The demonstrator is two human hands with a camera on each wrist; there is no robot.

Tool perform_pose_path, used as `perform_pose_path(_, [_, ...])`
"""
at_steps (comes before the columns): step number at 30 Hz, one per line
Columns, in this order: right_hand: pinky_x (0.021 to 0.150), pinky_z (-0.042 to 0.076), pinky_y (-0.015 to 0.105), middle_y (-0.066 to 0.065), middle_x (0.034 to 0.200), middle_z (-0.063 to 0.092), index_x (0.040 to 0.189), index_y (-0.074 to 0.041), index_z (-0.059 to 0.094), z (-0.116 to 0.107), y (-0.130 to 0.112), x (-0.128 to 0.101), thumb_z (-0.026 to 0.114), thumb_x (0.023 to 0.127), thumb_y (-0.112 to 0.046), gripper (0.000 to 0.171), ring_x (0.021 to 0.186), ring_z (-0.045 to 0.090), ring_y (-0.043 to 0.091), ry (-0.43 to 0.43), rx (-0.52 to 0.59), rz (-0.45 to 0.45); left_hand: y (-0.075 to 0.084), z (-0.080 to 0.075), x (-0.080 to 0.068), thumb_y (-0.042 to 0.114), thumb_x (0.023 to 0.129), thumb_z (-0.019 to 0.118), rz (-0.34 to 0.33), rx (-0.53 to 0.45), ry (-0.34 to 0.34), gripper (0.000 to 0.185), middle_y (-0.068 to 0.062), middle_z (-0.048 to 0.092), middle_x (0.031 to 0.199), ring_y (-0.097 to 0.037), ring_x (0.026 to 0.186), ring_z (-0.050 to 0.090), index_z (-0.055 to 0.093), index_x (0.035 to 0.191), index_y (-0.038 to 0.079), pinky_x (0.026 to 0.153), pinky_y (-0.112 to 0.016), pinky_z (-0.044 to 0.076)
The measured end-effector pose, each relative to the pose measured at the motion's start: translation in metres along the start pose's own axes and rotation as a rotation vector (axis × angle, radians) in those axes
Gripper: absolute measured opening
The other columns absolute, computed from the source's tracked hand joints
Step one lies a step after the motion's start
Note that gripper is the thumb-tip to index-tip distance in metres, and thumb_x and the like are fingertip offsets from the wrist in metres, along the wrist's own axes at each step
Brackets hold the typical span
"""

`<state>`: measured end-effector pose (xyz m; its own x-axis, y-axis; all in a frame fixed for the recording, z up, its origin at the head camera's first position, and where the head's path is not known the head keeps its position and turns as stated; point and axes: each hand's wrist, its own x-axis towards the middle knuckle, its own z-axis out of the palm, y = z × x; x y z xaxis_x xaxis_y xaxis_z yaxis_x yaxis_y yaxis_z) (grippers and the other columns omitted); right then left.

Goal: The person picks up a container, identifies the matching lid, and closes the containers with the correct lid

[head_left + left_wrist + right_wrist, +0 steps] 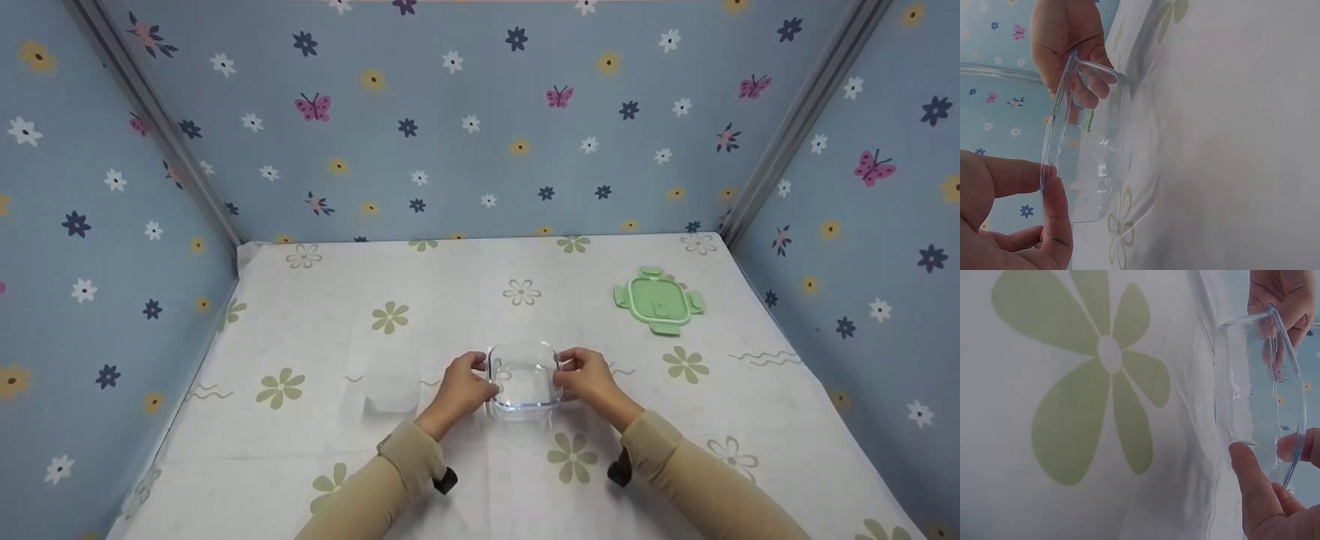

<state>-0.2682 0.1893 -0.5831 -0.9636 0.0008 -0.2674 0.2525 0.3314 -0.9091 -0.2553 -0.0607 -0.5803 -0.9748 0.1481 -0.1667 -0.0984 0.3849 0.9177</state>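
A clear, squarish glass food container [525,379] is between my two hands, low over the tablecloth. My left hand [461,390] pinches its left rim with thumb and fingers; the left wrist view shows this edge [1045,169] closely. On the opposite side, my right hand [592,382] grips the rim and wall, the thumb against the outside of the glass [1235,394] in the right wrist view. Farther back to the right, a green lid [658,300] with clip flaps on its sides lies flat on the cloth.
A white, translucent piece [391,397] sits on the cloth left of my left hand. The white tablecloth [450,285] has a floral print. Blue patterned walls [480,127] enclose the table at the back and both sides, with grey posts [795,127] in the corners.
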Motion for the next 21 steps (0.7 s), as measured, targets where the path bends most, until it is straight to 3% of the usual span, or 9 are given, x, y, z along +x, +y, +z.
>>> perform_pose_path(11, [0.067, 0.066, 0.034, 0.009, 0.101, 0.062, 0.125, 0.005, 0.068, -0.001, 0.0051, -0.003, 0.071, 0.086, 0.003, 0.039, 0.08, 0.066, 0.019, 0.001, -0.018, 0.022, -0.0018, 0.0049, -0.0036, 0.002, 0.089, 0.077, -0.029, 0.023, -0.015, 0.065, -0.021, 0.063, 0.133, -0.021, 0.095, 0.068, 0.053, 0.148, -0.009, 0.08, -0.033, 0.063])
perform_pose_path(21, [0.064, 0.063, 0.03, 0.01, 0.102, 0.063, 0.122, 0.003, 0.067, 0.0004, 0.0069, -0.0043, 0.074, 0.085, 0.003, 0.037, 0.081, 0.064, 0.02, 0.023, -0.051, 0.021, -0.0073, 0.0063, -0.0049, -0.001, 0.083, 0.075, 0.01, 0.011, -0.007, 0.067, -0.021, 0.063, 0.128, -0.022, 0.095, 0.066, 0.053, 0.146, -0.011, 0.076, -0.031, 0.062])
